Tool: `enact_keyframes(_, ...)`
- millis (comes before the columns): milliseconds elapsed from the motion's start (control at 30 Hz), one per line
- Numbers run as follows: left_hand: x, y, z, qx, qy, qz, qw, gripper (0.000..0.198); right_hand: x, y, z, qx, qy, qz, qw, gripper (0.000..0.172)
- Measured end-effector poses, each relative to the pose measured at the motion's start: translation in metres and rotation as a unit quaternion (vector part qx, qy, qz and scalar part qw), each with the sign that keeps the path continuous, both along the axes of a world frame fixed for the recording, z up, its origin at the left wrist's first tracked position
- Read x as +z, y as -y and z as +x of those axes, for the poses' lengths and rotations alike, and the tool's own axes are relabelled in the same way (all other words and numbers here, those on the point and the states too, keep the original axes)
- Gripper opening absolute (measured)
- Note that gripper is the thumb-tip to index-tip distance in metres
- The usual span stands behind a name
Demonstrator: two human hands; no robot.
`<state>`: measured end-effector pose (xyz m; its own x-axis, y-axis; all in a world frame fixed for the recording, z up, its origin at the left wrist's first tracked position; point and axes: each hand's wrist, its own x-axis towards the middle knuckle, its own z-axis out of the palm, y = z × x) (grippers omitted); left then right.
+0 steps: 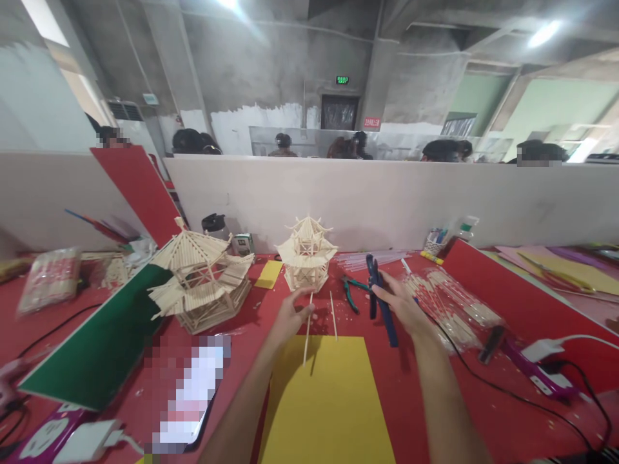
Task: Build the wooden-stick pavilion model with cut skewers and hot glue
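My left hand [294,314] pinches a thin pale wooden stick [306,345] over the yellow sheet [329,406]. A second stick [333,316] lies just right of it. My right hand [397,299] is closed around a dark blue two-armed tool [385,312]; its exact kind I cannot make out. Beside that tool lie green-handled pliers [351,293]. Straight ahead stands a small tiered pavilion model [308,258] built of pale sticks. A larger stick pavilion [200,277] stands to the left.
Bagged sticks [449,306] and a purple power strip [541,370] with cables lie right. A green board [97,341] and a phone [196,393] are left. A red board [527,316] leans at right. A pale partition [387,200] closes the back; people sit beyond.
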<state>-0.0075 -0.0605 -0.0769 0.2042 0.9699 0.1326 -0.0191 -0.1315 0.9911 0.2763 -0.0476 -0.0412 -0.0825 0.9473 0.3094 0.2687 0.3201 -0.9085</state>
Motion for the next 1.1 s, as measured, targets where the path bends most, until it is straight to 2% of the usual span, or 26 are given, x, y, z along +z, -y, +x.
enact_keyframes(133, 0.0, -0.001, -0.001, 0.017, 0.009, 0.016, 1.0, 0.048, -0.01, -0.005, -0.031, 0.063, -0.043, -0.036, 0.996, 0.049)
enact_keyframes(267, 0.001, -0.002, -0.004, 0.053, 0.016, 0.046, 0.997, 0.045, -0.024, -0.007, -0.057, 0.062, 0.02, 0.027, 0.998, 0.047)
enact_keyframes(433, 0.003, -0.003, -0.007, 0.069, 0.023, 0.085, 0.994, 0.044, -0.025, -0.003, -0.073, 0.067, 0.111, 0.114, 0.985, 0.037)
enact_keyframes(533, 0.006, -0.001, -0.007, 0.073, 0.028, 0.1, 0.992, 0.044, -0.022, -0.001, -0.079, 0.046, 0.157, 0.104, 0.981, 0.033)
enact_keyframes(633, 0.009, 0.003, -0.008, 0.083, 0.034, 0.107, 0.99, 0.047, -0.019, 0.003, -0.083, 0.062, 0.202, 0.08, 0.974, 0.033)
enact_keyframes(833, 0.018, 0.011, -0.01, 0.065, 0.022, 0.123, 0.99, 0.045, -0.009, 0.006, -0.081, 0.15, 0.265, 0.054, 0.951, 0.036)
enact_keyframes(1000, 0.017, 0.01, -0.009, 0.041, -0.002, 0.112, 0.993, 0.043, 0.012, -0.01, -0.064, 0.239, 0.322, -0.026, 0.916, 0.041)
enact_keyframes(1100, 0.015, 0.008, -0.008, 0.019, 0.007, 0.103, 0.995, 0.046, 0.026, -0.021, -0.058, 0.249, 0.372, -0.036, 0.894, 0.043)
